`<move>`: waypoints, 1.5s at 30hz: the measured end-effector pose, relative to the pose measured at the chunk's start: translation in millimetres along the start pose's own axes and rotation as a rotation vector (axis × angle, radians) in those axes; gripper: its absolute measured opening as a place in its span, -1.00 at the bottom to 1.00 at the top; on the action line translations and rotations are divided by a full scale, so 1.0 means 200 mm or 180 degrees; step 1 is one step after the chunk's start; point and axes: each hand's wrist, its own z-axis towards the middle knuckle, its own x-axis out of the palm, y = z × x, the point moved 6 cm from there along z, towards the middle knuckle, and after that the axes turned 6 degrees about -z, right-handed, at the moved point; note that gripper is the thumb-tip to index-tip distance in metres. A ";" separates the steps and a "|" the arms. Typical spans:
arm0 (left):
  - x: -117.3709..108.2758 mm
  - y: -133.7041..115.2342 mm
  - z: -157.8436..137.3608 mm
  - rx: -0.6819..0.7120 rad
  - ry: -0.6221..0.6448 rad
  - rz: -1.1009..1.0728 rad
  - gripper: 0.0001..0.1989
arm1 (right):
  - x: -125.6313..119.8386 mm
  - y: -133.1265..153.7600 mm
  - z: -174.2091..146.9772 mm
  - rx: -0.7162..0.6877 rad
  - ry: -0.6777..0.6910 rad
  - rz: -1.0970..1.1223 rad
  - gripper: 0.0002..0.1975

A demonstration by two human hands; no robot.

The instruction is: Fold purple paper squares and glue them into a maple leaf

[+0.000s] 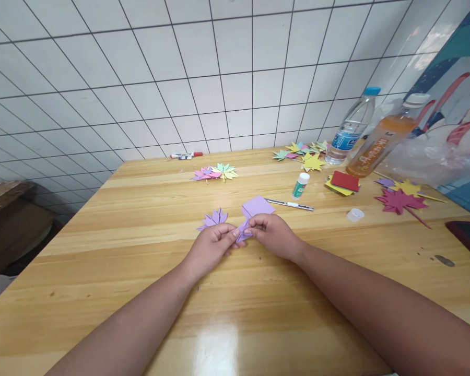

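Between my two hands is a small folded piece of purple paper [243, 233]. My left hand [216, 242] pinches its left side with the thumb on top. The fingertips of my right hand [273, 234] are closed on its right side. Just beyond my left hand lies a purple paper leaf [213, 218], partly covered by the fingers. Square purple paper [258, 206] lies flat beyond my right hand. A slim utility knife [290, 204] rests at its right edge, and a glue stick [300, 186] stands upright behind the knife.
Finished paper leaves [219, 172] and markers [186, 155] lie toward the tiled wall. On the right are coloured paper squares [343, 183], a clear cap [355, 214], a water bottle [351, 128], an orange drink bottle [386, 138], a dark red leaf [400, 200] and a dark device [468, 237].
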 end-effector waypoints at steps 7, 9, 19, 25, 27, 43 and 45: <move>-0.01 0.00 0.00 0.0077 -0.0208 0.0094 -0.67 | 0.00 -0.01 0.00 0.0101 -0.0040 -0.0213 -0.87; -0.01 0.00 0.00 0.0072 -0.0219 0.0150 -0.67 | 0.00 -0.02 -0.01 0.0175 -0.0052 -0.0233 -0.86; -0.01 -0.03 0.00 0.0359 -0.0242 0.0516 -0.68 | -0.02 -0.03 0.00 0.0234 -0.0061 0.0062 -0.75; 0.00 -0.04 0.00 0.0313 -0.0199 0.0463 -0.70 | -0.04 -0.01 -0.01 0.0362 -0.0341 -0.0244 -0.81; 0.01 -0.04 -0.01 0.0313 -0.0086 0.0244 -0.69 | -0.05 -0.01 -0.01 0.0364 -0.0406 -0.0263 -0.82; -0.01 0.02 0.02 0.0144 -0.0070 0.0023 -0.76 | 0.01 -0.02 -0.01 0.0183 0.0029 -0.0257 -0.90; -0.01 0.02 0.02 0.0168 -0.0077 0.0045 -0.77 | 0.01 -0.02 0.00 0.0185 0.0054 -0.0313 -0.90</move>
